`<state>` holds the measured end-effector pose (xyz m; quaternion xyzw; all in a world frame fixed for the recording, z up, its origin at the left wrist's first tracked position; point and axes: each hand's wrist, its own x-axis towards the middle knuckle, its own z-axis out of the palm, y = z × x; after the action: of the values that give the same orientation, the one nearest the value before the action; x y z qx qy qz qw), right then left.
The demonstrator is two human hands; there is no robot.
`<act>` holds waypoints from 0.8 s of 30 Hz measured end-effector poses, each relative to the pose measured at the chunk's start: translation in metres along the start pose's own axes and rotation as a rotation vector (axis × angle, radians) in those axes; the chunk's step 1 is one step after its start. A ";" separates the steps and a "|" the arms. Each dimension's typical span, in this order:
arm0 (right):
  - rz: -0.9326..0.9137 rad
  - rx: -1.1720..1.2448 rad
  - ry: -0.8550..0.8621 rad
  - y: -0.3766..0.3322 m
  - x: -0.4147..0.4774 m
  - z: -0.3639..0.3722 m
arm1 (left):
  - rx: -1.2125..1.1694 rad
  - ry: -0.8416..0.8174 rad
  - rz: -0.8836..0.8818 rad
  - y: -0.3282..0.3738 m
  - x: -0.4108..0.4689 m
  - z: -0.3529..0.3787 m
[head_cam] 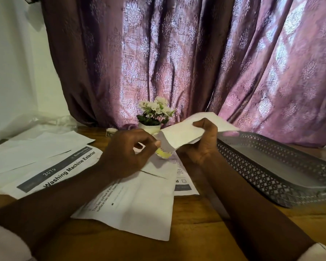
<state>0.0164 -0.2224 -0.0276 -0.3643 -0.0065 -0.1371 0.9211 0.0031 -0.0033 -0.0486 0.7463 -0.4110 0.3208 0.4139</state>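
Setting: a purple patterned curtain [196,63] hangs behind a wooden table [196,232], with a white wall [17,63] to the left.
Envelope: a white envelope [181,134] is held up in the air above the middle of the table, in front of the curtain, with its long side running left to right.
Left hand: the left hand [128,149] has curled fingers and pinches the envelope's left end between thumb and fingertips.
Right hand: the right hand [203,142] grips the envelope near its middle, thumb on top and fingers underneath.
Papers: printed sheets [132,200] lie spread on the table beneath both forearms; one [64,170] reads "Washing Machine Exterior". Plain white sheets [36,146] lie further left.
Tray: a dark metal mesh tray [271,178] sits on the table just to the right of the right hand.
Flower pot: a small white pot of pale flowers [154,113] stands at the back of the table, close to the curtain.
Yellow thing: something yellow [164,154] shows just below the envelope's left end; what it is cannot be told.
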 end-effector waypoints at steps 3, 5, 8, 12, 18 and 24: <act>0.057 -0.107 0.016 0.004 0.001 -0.011 | 0.154 -0.043 -0.159 -0.026 0.001 -0.004; 0.108 -0.186 0.049 0.006 -0.001 -0.013 | 0.259 -0.093 -0.259 -0.042 0.000 -0.008; 0.081 -0.205 0.068 0.005 0.002 -0.014 | 0.335 -0.302 -0.307 -0.053 -0.002 -0.018; 0.082 -0.174 0.058 0.003 0.003 -0.015 | 0.333 -0.589 -0.366 -0.058 -0.005 -0.018; 0.107 -0.164 0.108 -0.005 -0.008 -0.012 | 0.285 -0.639 -0.398 -0.048 0.002 -0.016; 0.079 -0.322 0.249 0.000 -0.004 -0.015 | 0.268 -0.166 -0.354 -0.061 0.004 -0.024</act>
<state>0.0117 -0.2317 -0.0389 -0.4870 0.1436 -0.1441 0.8493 0.0551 0.0354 -0.0558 0.8788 -0.2599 0.2323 0.3258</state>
